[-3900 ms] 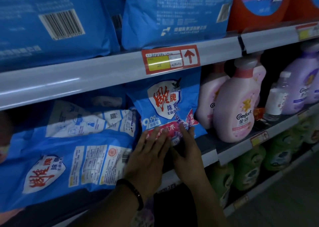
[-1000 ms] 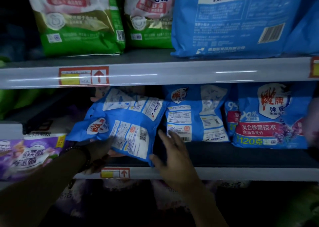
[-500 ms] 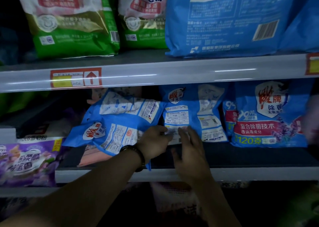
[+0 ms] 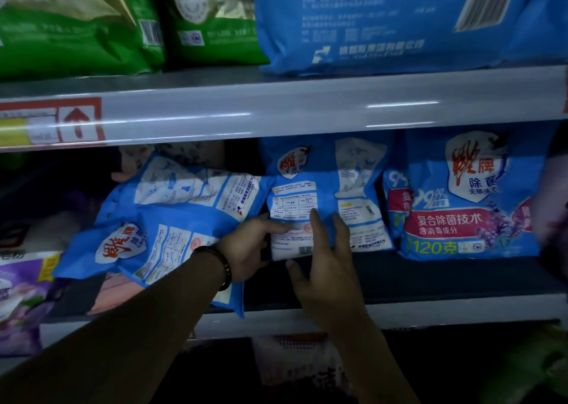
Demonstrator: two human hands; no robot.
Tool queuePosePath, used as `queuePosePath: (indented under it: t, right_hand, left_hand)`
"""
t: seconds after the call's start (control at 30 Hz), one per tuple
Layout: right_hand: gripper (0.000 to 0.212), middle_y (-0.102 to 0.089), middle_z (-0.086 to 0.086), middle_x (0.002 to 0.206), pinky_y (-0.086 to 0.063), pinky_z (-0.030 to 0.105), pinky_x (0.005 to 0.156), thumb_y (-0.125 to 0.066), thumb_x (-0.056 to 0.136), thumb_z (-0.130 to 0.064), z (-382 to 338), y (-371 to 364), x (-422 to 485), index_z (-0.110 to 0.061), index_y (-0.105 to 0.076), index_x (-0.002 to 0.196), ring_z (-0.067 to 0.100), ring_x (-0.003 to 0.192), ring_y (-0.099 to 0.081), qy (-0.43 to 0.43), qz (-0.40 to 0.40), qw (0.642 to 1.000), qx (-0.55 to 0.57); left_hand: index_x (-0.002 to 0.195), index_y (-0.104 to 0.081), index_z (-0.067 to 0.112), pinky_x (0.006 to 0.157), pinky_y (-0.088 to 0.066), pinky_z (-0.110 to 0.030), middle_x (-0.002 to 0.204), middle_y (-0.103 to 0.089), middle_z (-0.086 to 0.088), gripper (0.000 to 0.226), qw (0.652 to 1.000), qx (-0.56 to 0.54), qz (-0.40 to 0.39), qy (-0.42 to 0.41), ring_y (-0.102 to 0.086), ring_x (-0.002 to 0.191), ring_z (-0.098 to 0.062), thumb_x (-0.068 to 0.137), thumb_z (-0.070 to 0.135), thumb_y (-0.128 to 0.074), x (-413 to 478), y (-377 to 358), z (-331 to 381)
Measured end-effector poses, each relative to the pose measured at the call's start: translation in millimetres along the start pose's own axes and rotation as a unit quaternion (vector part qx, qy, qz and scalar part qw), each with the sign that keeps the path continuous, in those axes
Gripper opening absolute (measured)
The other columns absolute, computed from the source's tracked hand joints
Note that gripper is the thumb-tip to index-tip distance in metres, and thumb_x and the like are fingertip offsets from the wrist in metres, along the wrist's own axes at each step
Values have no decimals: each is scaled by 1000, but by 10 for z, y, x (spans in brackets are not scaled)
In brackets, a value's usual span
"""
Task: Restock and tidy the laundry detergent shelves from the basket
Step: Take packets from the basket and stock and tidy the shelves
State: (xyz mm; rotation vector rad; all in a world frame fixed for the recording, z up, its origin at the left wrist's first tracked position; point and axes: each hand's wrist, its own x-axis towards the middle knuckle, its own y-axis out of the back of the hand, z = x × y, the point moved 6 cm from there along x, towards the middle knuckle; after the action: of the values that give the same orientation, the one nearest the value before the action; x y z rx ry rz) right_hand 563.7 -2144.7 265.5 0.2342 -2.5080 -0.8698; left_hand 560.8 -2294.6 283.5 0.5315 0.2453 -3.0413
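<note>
Blue detergent bag (image 4: 307, 188), left hand (image 4: 246, 250) gripping its edge, right hand (image 4: 325, 268) flat against its front

The scene is dim and bluish. Thin streaks of glare run along the shelf rail (image 4: 307, 108) in mid frame. The green bags (image 4: 76, 25) at upper left are motion-blurred, and the bottom corners sink into dark shadow.
</note>
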Motion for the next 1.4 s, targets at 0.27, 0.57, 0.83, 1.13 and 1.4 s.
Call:
queuePosePath:
  t: [0.27,0.57,0.83,1.13,1.4]
  right_hand:
    - [148,10,15,174,-11,64,128,-87,59,-68,-86,266,-1,-36,10,166,41,161,5,-77,80,991,-79]
    - [103,-29,20,162,-40,51,120,-79,73,-18,-73,285,-48,-33,-32,164,42,152,-30,-54,164,985,2]
    - [80,-70,-8,131,-60,45,99,-90,68,-5,5,734,-122,-38,-67,138,9,119,-69,-80,282,914,281]
    - [80,-77,0,121,-64,41,86,-86,71,8,-260,719,-413,-34,-69,136,15,103,-75,-66,254,885,385]
    - [83,-77,8,127,-65,44,83,-74,63,18,-238,866,-400,-16,-67,138,31,113,-75,-66,124,817,559]
  left_hand:
    - [151,-57,37,101,-35,-46,147,-62,-4,85,966,-59,-252,11,-60,124,-24,72,17,-80,-84,85,-60]
    - [154,-37,58,110,-33,-54,152,-60,12,62,991,-13,-136,0,-51,145,-24,98,39,-55,-25,237,34]
    - [153,-51,20,103,-53,-49,144,-66,-16,52,986,-155,58,-34,-62,133,-36,108,45,-49,249,634,395]
    - [110,-71,25,100,-58,-46,125,-77,-6,19,957,200,128,-168,-74,105,-22,109,33,-54,207,209,289]
    - [148,-62,27,122,-39,-58,147,-66,-8,87,979,-190,-67,-37,-61,137,-35,89,88,-45,126,-154,-56]
